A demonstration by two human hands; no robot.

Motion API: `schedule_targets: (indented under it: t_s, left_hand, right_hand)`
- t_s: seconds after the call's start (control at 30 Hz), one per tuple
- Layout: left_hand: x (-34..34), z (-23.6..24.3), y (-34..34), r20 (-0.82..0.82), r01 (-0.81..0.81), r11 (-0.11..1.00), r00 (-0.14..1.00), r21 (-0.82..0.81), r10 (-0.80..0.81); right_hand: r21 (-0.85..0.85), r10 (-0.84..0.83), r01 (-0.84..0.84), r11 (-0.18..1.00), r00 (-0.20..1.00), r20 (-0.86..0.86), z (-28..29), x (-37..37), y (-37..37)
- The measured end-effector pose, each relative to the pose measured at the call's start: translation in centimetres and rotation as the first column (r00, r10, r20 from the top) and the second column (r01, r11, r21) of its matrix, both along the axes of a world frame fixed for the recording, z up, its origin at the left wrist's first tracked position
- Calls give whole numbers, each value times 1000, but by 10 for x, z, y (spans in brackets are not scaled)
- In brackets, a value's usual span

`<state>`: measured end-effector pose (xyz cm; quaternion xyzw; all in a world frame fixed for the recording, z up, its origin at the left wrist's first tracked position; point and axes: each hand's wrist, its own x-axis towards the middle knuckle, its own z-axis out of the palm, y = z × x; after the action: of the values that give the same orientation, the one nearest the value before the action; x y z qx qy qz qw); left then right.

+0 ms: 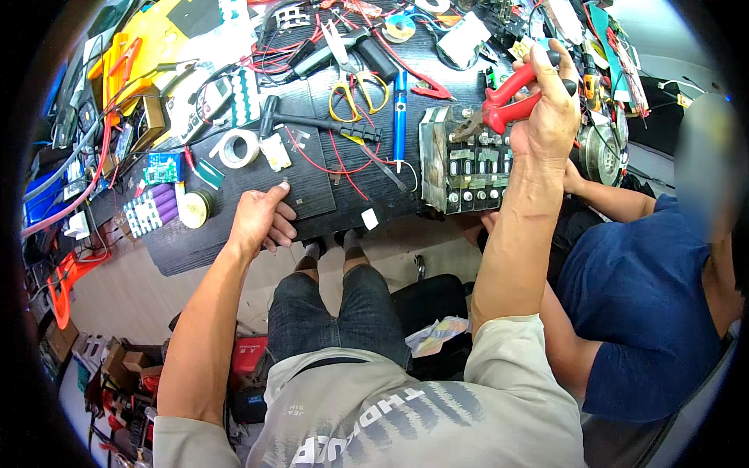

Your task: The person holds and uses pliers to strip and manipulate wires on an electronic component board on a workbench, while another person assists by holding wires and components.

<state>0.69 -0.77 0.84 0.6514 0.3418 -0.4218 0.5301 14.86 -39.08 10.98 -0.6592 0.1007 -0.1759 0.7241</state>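
In my right hand point(544, 117) is a pair of red-handled pliers point(505, 103), my fingers closed round the grips. Their metal jaws reach over the far edge of a block of cells with rows of bolt terminals point(471, 173), perhaps a battery pack. Whether the jaws grip anything there is too small to tell. My left hand point(264, 220) rests at the near edge of a dark board point(312, 187), holding nothing visible. Its thumb lies beside a tiny metal piece on the board, and its other fingers are loosely bent and apart.
Right of the block sits a co-worker in a blue shirt point(647, 304), one arm near it. On the table lie a black hammer point(320, 123), yellow scissors point(359, 97), a blue pen-shaped tool point(400, 117), a tape roll point(236, 148) and purple cells point(160, 204). Wires crowd the back.
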Motion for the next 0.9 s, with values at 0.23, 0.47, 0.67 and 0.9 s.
schedule_targets:
  t_s: [0.23,0.47,0.67,0.9]
  left_hand:
    - [1,3,0,14,1,1000,1000,-3,-1]
    - [0,2,1,-3,-1,1000,1000,-2,1]
    - [-2,0,5,5,-4,1000,1000,7,4]
    - [-1,4,-1,19,-6,1000,1000,28,5]
  right_hand:
    - [145,-79,81,986,997,-18,7,-4,15]
    - [111,91,-122,986,964,251,9,-46,26]
    - [150,480,-573,806,780,400,54,-97,-26]
    - [-77,181,-173,982,978,100,61,-79,-4]
